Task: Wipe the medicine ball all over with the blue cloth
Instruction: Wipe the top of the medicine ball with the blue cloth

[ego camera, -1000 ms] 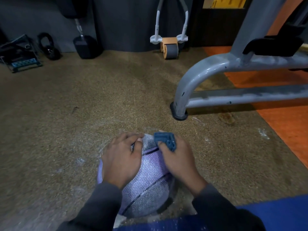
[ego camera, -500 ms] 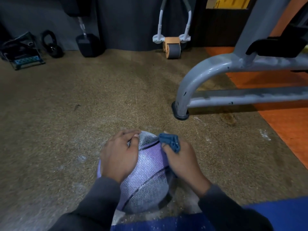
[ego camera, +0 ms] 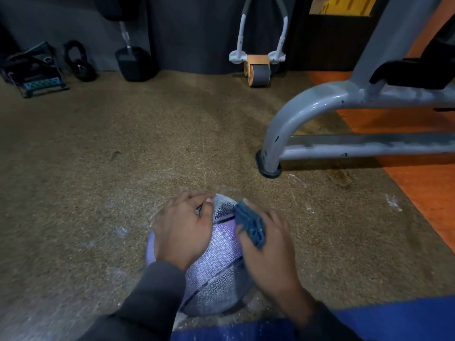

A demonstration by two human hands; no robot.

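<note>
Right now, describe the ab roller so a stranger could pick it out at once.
Follow the dark back wall to where the brown floor meets it, left of the grey metal bench frame. The ab roller stands there: the only wheel, grey and orange, with white looped handles.

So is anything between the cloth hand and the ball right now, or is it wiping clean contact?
Nothing visible stands in the way. The right hand presses the blue cloth against the upper right of the medicine ball. The left hand rests on the ball's left side, apart from the cloth.
</note>
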